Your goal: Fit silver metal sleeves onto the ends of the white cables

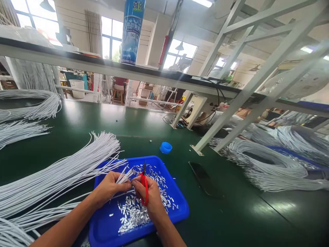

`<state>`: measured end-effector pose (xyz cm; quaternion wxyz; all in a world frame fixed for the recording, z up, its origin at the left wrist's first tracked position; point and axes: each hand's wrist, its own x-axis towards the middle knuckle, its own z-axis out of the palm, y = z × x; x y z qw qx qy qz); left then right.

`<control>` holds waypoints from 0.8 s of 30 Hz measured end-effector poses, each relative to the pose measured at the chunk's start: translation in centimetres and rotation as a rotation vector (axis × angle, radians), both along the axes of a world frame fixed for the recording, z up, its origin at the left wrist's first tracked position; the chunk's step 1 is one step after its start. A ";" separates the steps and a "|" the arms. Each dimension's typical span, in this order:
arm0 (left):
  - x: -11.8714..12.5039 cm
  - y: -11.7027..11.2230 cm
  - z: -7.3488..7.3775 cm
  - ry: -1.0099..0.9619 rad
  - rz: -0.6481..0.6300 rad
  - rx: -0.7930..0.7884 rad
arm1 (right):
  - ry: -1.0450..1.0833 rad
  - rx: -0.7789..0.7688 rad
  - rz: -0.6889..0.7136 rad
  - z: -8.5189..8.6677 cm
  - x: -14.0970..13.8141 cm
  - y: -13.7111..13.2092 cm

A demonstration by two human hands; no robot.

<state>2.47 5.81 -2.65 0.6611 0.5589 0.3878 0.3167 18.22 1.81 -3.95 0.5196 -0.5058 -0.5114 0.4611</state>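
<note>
My left hand (110, 188) is closed around a small bunch of white wires (125, 176), their ends fanned out past its fingers. In my right hand (153, 196) is a pair of scissors (146, 197) with red handles, its dark blades pointing up and away. The fingertips of both hands meet at the wires; whatever is between them is too small to make out. Both hands are above a blue tray (183, 207), which holds many small silver metal pieces (135, 216). A thick bundle of white wires (84, 156) lies left of the tray.
Beyond the tray sits a blue ring-shaped cap (166, 148). A dark phone (204, 178) lies to the right, near metal frame legs (218, 137). Coiled wires (267, 164) rest at far right, more wire bundles (33, 106) at left. A spray can (131, 34) stands on the shelf (108, 65).
</note>
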 end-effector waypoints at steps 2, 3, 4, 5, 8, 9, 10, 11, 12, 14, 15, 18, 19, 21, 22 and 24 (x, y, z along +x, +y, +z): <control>0.2 -0.1 -0.1 0.065 0.051 0.032 | -0.129 0.163 -0.130 0.0 -0.4 -0.3; 0.2 -0.2 -0.1 0.077 0.067 0.049 | -0.153 0.197 -0.167 0.0 -0.4 -0.4; 0.2 -0.2 0.1 0.065 0.060 0.062 | -0.122 0.172 -0.160 0.0 -0.5 -0.5; 0.2 -0.3 0.2 0.027 0.027 0.065 | -0.034 0.089 -0.113 -0.1 -0.6 -0.5; 0.0 -0.3 0.7 -0.139 -0.126 0.015 | 0.321 -0.202 0.068 -0.2 -0.7 -0.3; -0.1 -0.3 0.6 -0.169 -0.148 -0.010 | 0.383 -0.210 0.059 -0.2 -0.5 -0.2; -0.2 -0.2 0.5 -0.178 -0.142 -0.040 | 0.381 -0.164 -0.002 -0.2 -0.2 -0.1; -0.2 -0.1 0.3 -0.167 -0.115 -0.072 | 0.326 -0.084 -0.093 -0.2 0.3 0.1; -0.2 0.0 0.1 -0.146 -0.076 -0.102 | 0.232 0.010 -0.207 -0.1 0.8 0.2; -0.3 0.3 -0.2 -0.102 -0.012 -0.155 | 0.074 0.130 -0.374 0.0 2.1 0.4; -0.3 0.4 -0.3 -0.084 0.003 -0.175 | 0.062 0.140 -0.388 0.0 2.6 0.4; -0.7 0.7 0.3 -0.075 -0.015 -0.206 | 0.046 0.058 -0.280 0.0 3.1 0.3; -0.9 0.7 0.7 -0.079 -0.038 -0.220 | 0.022 0.033 -0.233 -0.1 2.9 0.3; -1.3 0.7 1.5 -0.092 -0.096 -0.251 | -0.042 0.038 -0.177 0.0 2.3 0.1; -1.5 0.7 1.8 -0.095 -0.126 -0.267 | -0.071 0.060 -0.154 0.1 2.0 0.0; -1.6 0.8 2.2 -0.100 -0.146 -0.284 | -0.103 0.101 -0.117 0.4 1.4 -0.2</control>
